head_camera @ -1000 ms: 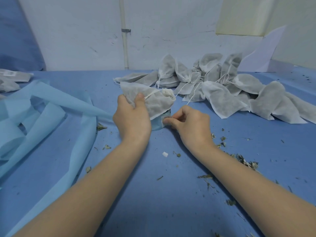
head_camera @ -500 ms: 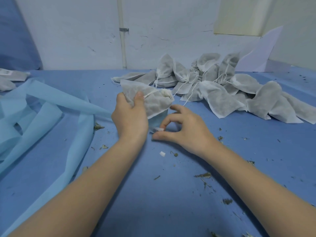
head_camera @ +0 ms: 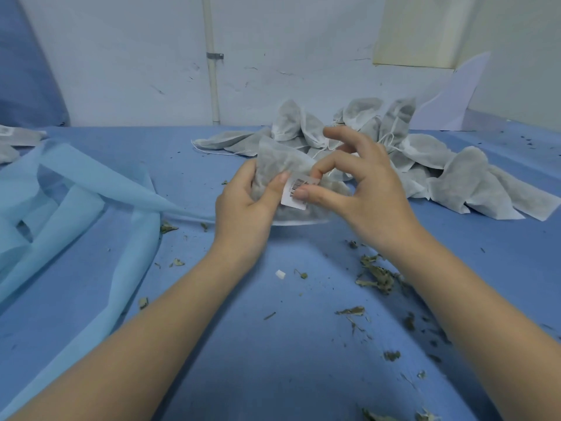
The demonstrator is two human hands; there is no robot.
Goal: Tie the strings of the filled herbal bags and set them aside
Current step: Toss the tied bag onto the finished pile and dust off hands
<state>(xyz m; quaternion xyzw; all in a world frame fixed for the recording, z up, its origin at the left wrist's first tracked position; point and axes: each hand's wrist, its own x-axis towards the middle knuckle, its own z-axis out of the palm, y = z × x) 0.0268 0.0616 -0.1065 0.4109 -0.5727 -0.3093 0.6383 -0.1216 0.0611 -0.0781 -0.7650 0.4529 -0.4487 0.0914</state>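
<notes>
Blue table cover, strewn with dried herb scraps at right. Light-blue non-woven fabric strips lay folded at left. Small white chip near centre. White wall pipe stood upright behind, clamped.

Single head-worn view, facing forward and down (wide-angle), close over the blue table, wall behind

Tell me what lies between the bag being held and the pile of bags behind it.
Nothing visible blocks that way. The left hand grips the herbal bag while the right hand pinches a barcode label against it. The pile of bags lies directly behind, beyond the right hand's fingers.
</notes>
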